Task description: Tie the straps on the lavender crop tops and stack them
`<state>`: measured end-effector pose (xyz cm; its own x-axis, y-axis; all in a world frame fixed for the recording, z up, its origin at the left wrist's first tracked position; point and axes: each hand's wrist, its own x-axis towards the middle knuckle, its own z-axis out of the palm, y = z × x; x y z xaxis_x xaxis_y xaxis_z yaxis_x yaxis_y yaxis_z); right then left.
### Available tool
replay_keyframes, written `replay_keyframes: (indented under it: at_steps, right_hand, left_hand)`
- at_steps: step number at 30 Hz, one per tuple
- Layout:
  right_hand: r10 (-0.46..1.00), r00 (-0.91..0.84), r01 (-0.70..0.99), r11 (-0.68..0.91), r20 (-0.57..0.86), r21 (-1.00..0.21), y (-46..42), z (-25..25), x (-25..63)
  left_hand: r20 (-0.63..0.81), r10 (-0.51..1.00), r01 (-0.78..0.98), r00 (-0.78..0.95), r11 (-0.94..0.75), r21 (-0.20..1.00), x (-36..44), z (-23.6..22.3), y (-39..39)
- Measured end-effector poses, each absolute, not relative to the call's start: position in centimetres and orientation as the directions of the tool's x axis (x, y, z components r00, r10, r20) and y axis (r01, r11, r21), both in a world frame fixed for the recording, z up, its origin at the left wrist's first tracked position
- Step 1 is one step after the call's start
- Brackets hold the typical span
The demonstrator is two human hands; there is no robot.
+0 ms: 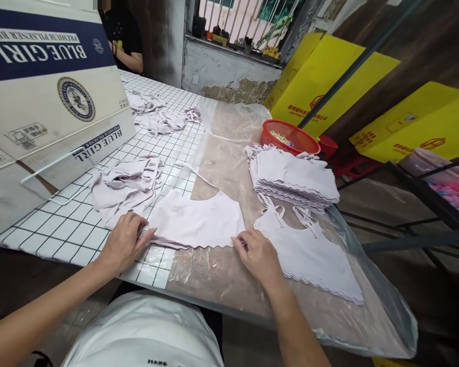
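A pale lilac camisole top (199, 221) with a scalloped hem lies flat in front of me, its thin strap trailing up the table. My left hand (127, 238) grips its lower left corner between thumb and fingers. At the lower right corner, my right hand (258, 255) pinches the hem. Just right of that hand, another stack of camisole tops (309, 250) lies with straps tied in bows. Behind it rises a thick pile of folded tops (294, 176). A crumpled heap of the same fabric (126, 183) sits beyond my left hand.
A large beer carton (57, 117) stands on the left of the checked table (76, 232). Plastic sheeting (222, 285) covers the right side. Farther back are a red basket (290, 136), more loose garments (164, 120) and a person (126, 41). Metal bars (416, 238) flank the right edge.
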<state>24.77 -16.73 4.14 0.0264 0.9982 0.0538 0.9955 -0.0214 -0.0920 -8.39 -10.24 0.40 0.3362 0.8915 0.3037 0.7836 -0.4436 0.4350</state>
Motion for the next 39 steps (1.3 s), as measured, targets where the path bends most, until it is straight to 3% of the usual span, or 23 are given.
replay_keyframes:
  at_steps: [4,8,12,15,21,30,39]
  right_hand:
    - [0.945,0.324,0.946,-0.325,0.045,0.011,-16.8,5.1,24.9]
    - [0.920,0.388,0.921,-0.387,-0.045,0.035,-16.8,4.8,24.3]
    - [0.887,0.462,0.886,-0.463,-0.017,-0.013,-16.4,4.1,24.0]
    - [0.881,0.473,0.878,-0.473,-0.017,-0.072,-16.0,4.1,24.3]
    - [0.852,0.521,0.798,-0.507,-0.051,-0.325,-17.6,5.0,25.8]
    - [0.838,0.523,0.693,-0.526,-0.160,-0.492,-24.1,3.4,25.9]
    - [0.881,0.398,0.719,-0.472,-0.255,-0.510,-26.8,2.4,22.0]
  left_hand:
    - [0.152,0.961,0.825,0.230,-0.276,0.494,-7.7,0.5,-9.6]
    - [-0.099,0.966,0.787,0.238,-0.132,0.603,-7.0,1.9,-8.8]
    - [-0.305,0.927,0.715,0.219,0.060,0.697,-6.7,3.3,-9.0]
    - [-0.317,0.932,0.638,0.176,0.137,0.758,-6.6,3.5,-9.6]
    - [-0.367,0.914,0.580,0.172,0.207,0.788,-6.3,3.0,-10.3]
    - [-0.445,0.863,0.335,0.240,0.357,0.872,-8.9,3.7,-13.5]
    - [-0.667,0.734,0.292,0.128,0.615,0.732,-13.1,1.9,-19.2]
